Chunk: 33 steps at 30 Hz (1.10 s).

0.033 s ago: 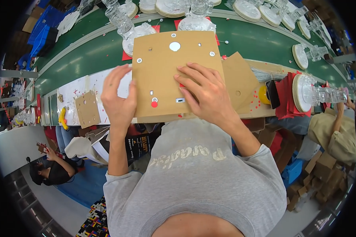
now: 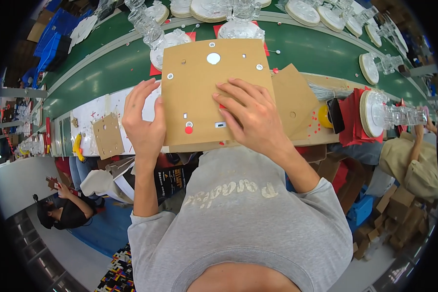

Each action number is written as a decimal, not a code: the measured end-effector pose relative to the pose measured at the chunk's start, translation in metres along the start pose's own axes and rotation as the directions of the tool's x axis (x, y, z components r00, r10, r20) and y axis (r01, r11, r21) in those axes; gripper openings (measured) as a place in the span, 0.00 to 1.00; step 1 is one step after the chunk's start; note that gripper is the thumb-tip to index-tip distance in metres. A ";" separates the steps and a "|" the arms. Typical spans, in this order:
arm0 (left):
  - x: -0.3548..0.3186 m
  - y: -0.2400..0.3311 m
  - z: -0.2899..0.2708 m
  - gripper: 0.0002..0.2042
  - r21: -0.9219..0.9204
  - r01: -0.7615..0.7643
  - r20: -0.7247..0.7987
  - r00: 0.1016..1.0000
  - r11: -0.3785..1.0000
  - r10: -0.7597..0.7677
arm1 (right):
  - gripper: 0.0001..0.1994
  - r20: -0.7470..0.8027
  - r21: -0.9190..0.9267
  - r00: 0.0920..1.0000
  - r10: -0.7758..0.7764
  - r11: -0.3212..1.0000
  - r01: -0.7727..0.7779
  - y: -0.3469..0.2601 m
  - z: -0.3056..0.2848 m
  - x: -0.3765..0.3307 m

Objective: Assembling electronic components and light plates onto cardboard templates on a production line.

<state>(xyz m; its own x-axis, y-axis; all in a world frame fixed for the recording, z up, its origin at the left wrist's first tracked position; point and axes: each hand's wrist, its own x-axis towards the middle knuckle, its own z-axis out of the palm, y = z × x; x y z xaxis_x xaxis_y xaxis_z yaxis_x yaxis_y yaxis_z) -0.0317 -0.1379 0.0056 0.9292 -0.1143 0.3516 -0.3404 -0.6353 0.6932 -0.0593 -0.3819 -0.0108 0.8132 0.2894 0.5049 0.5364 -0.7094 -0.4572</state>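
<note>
A square brown cardboard piece (image 2: 199, 92) lies in front of me, with a large round hole, small slots and several pale-ringed holes. On its near left part sits a red round dot (image 2: 189, 130). My left hand (image 2: 143, 119) stands at the left edge of the cardboard, fingers stretched and thumb apart, with the thumb by the edge. My right hand (image 2: 253, 109) rests on the right half of the cardboard with its fingers spread. A small red bit (image 2: 222, 106) shows between its thumb and forefinger, mostly covered.
Clear glass-like pieces on round white bases (image 2: 173, 44) stand along the green bench (image 2: 112, 58). To the right are another cardboard sheet (image 2: 292, 92), a yellow tape roll (image 2: 324, 117), red sheets (image 2: 348, 119) and loose red dots. A smaller holed cardboard (image 2: 108, 136) lies left. Other people work nearby.
The cardboard and both hands have shifted very slightly to the left. Otherwise the hands' positions look the same.
</note>
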 end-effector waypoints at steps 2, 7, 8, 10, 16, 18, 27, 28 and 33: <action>0.004 0.007 0.005 0.18 0.012 -0.004 -0.054 0.999 1.000 0.005 | 0.15 -0.015 -0.004 1.000 0.014 1.000 -0.014 -0.004 0.002 -0.003; -0.001 0.042 0.020 0.27 0.199 -0.351 0.491 0.844 0.915 0.217 | 0.14 -0.039 -0.001 0.998 0.055 0.998 -0.055 -0.007 0.008 -0.008; 0.002 0.039 0.025 0.28 0.262 -0.333 0.519 0.840 0.906 0.159 | 0.14 -0.039 0.024 0.999 0.032 0.999 -0.031 -0.003 0.010 -0.010; 0.008 0.032 0.030 0.29 0.266 -0.348 0.518 0.838 0.899 0.171 | 0.14 -0.041 0.010 0.994 0.101 0.995 -0.101 -0.005 0.009 -0.016; 0.015 0.025 0.033 0.33 0.427 -0.249 0.430 0.902 0.869 0.047 | 0.15 -0.014 0.018 0.989 0.144 0.989 -0.144 -0.016 -0.007 -0.029; 0.013 0.022 0.033 0.35 0.452 -0.202 0.367 0.930 0.869 0.024 | 0.15 0.006 0.044 0.992 0.125 0.991 -0.125 -0.012 -0.012 -0.034; 0.014 0.044 0.031 0.26 0.370 -0.309 0.457 0.882 0.876 0.118 | 0.13 -0.462 -0.132 0.669 0.582 0.701 -0.701 0.299 -0.010 -0.104; 0.018 0.049 0.033 0.23 0.254 -0.281 0.552 0.828 0.926 0.100 | 0.14 -0.383 -0.172 0.600 0.702 0.584 -0.793 0.359 -0.009 -0.136; 0.018 0.062 0.036 0.23 0.310 -0.368 0.531 0.832 0.877 0.162 | 0.13 -0.088 -0.575 0.510 0.856 0.375 -0.727 0.455 0.001 -0.191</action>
<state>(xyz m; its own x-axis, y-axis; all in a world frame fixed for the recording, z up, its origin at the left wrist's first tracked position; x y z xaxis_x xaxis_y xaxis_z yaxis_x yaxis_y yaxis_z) -0.0305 -0.2068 0.0325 0.7945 -0.6031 0.0708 -0.5958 -0.7516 0.2831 0.0295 -0.7596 -0.3164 0.8539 -0.5158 -0.0693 -0.5204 -0.8458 -0.1176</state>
